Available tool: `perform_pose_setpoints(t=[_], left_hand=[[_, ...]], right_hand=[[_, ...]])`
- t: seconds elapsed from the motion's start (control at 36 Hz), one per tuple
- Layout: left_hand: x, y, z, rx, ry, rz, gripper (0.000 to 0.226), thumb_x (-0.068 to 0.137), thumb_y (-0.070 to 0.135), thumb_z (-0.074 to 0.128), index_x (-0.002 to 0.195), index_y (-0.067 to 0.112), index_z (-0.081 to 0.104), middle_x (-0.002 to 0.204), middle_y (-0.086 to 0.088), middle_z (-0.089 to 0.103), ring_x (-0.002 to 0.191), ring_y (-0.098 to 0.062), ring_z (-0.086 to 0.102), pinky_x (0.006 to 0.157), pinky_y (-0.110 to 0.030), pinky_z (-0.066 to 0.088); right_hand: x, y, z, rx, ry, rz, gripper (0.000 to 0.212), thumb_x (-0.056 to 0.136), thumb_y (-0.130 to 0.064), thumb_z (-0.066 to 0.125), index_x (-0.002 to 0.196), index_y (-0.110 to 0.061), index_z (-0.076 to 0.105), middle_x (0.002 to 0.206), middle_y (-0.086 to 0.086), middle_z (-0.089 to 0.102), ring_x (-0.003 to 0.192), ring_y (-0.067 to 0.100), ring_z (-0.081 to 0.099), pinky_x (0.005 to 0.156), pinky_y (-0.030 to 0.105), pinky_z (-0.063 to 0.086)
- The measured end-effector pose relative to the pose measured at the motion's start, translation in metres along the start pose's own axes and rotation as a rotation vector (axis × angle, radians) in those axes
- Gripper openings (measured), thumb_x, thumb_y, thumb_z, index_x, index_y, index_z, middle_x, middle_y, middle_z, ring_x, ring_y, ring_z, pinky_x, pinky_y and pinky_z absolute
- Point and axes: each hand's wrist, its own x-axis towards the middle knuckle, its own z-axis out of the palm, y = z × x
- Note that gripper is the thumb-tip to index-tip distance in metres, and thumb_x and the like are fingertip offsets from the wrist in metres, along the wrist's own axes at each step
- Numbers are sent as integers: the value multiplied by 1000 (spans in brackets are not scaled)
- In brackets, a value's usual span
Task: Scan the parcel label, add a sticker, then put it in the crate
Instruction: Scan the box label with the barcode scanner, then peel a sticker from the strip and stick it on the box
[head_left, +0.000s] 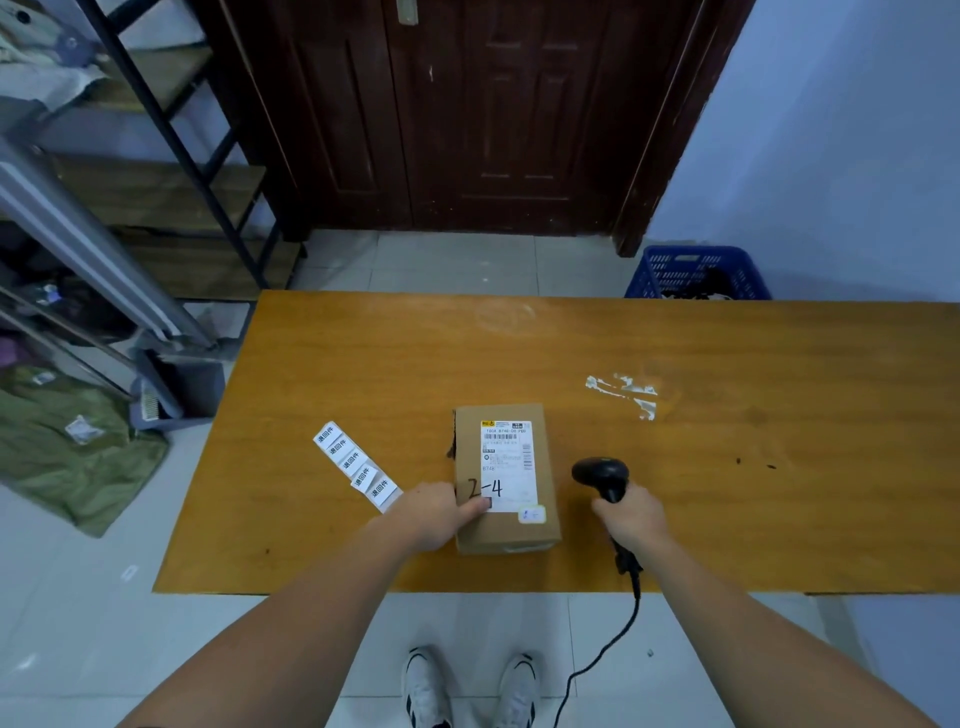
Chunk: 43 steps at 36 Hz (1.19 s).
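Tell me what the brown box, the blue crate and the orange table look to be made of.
Brown box: matte cardboard, judging by its torn left edge. Blue crate: likely moulded plastic, with lattice walls. Orange table: wood or wood-look laminate, grain-streaked, slightly glossy.

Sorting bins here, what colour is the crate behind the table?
Blue, seen in the head view: crate.

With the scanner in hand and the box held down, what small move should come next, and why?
Probably tip the scanner in the right hand toward the label: it sits right of the box, which the left hand steadies.
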Motion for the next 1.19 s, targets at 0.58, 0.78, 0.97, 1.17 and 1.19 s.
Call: perform_pose_setpoints(t=[0.58, 0.78, 0.97, 1.17, 1.19], left_hand=[[-23, 19, 9, 176, 131, -75, 58, 103, 68, 30, 103, 18, 60, 92, -2, 63, 89, -21, 63, 77, -36, 55], [-33, 25, 9, 232, 184, -124, 61, 103, 69, 29, 106, 18, 63, 97, -3, 67, 91, -21, 65, 81, -39, 59], [-51, 24, 2, 207, 178, -144, 66, 103, 69, 24, 107, 16, 64, 99, -4, 68, 94, -21, 66, 82, -38, 59], [-67, -7, -20, 232, 254, -190, 61, 105, 65, 29, 114, 16, 64, 108, -10, 70, 97, -25, 67, 83, -43, 61], [-70, -13, -24, 257, 255, -194, 58, 106, 62, 30, 119, 16, 63, 113, -11, 69, 99, -25, 67, 83, -43, 61]], right_hand=[[32, 28, 19, -301, -86, -57, 25, 96, -35, 61, 104, -12, 58, 90, 7, 63, 86, 27, 65, 62, 32, 43], [24, 23, 8, -298, -103, -91, 41, 89, -47, 69, 104, -9, 63, 91, 4, 68, 82, 21, 66, 74, 39, 58], [11, -27, -49, -390, -62, -185, 85, 85, -68, 62, 133, 2, 50, 96, 6, 66, 85, 21, 65, 65, 33, 53], [-17, -112, -66, -621, 24, -569, 81, 97, -57, 50, 158, -8, 30, 165, 12, 32, 148, 30, 37, 119, 45, 36], [-24, -124, -61, -654, 15, -647, 78, 99, -53, 50, 159, -9, 28, 166, 11, 31, 150, 28, 33, 121, 44, 32]])
